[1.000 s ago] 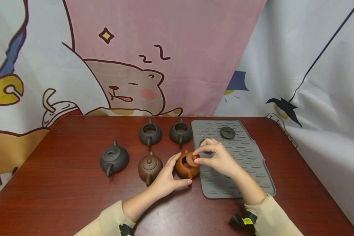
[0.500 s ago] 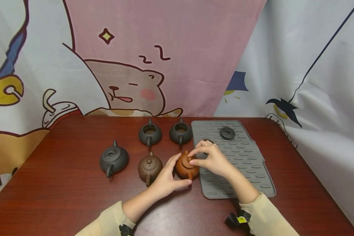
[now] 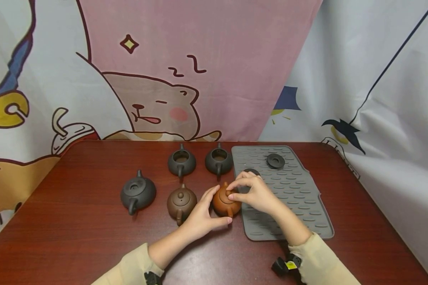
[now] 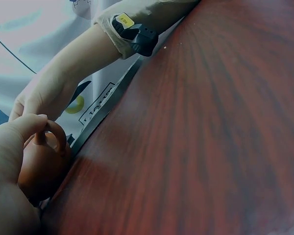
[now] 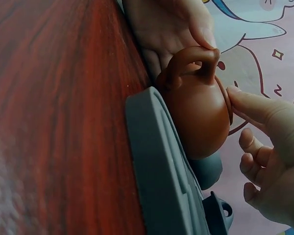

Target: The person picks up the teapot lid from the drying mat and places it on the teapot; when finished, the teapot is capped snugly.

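A small orange-brown clay teapot point(image 3: 219, 206) stands at the left edge of the grey mat, its lid point(image 3: 222, 196) seated over the opening. My left hand point(image 3: 201, 217) holds the pot from the left, fingers along its side and thumb at the handle, as the right wrist view also shows. Thumb and index finger of my right hand point(image 3: 258, 194) pinch the lid's knob from the right. In the left wrist view the pot's body point(image 4: 41, 166) is partly hidden behind my left thumb. Immediately left of my left hand sits a brown lidded teapot point(image 3: 182, 200).
Two dark grey teapots without lids, one at the back left point(image 3: 181, 163) and one at the back right point(image 3: 218, 162), stand behind. A third dark teapot point(image 3: 138, 193) with its lid on is at far left. The grey mat point(image 3: 289, 217) bears two dark lids, one point(image 3: 275, 161) fully visible.
A second ago the orange lid was tilted above the opening; my right hand has moved left and lowered it flat onto the pot. My left hand has stayed put.
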`<state>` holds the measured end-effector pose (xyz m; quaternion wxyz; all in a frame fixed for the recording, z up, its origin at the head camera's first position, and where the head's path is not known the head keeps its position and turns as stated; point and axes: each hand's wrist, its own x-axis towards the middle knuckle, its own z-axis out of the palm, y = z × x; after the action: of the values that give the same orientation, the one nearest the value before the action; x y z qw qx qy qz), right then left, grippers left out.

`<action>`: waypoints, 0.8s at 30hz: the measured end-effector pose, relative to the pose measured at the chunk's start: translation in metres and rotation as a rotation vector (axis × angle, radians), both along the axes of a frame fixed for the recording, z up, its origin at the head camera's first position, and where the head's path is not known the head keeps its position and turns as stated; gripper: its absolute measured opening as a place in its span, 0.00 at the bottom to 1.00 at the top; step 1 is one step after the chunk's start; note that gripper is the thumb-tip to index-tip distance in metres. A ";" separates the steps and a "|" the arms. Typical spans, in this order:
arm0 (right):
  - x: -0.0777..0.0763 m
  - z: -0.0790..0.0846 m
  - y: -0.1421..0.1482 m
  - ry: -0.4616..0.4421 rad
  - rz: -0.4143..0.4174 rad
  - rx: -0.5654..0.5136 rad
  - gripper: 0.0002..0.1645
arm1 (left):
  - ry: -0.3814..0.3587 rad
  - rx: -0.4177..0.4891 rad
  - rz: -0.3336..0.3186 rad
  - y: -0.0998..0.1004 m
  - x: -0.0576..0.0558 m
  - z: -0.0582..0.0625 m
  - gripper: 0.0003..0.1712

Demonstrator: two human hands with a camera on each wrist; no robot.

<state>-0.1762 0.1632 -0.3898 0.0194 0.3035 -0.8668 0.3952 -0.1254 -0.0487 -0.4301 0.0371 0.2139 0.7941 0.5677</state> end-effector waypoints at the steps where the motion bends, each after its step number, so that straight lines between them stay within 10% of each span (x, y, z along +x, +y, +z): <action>1: 0.000 0.000 0.000 -0.001 -0.001 0.000 0.12 | -0.001 -0.001 0.000 0.000 0.000 0.000 0.53; 24: -0.013 0.007 0.034 0.017 -0.203 -0.142 0.15 | 0.170 0.059 0.033 -0.010 0.007 0.038 0.50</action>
<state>-0.1887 0.1977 -0.3825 0.0880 0.2154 -0.8627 0.4491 -0.1184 -0.0584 -0.3924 -0.0461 0.2490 0.7807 0.5713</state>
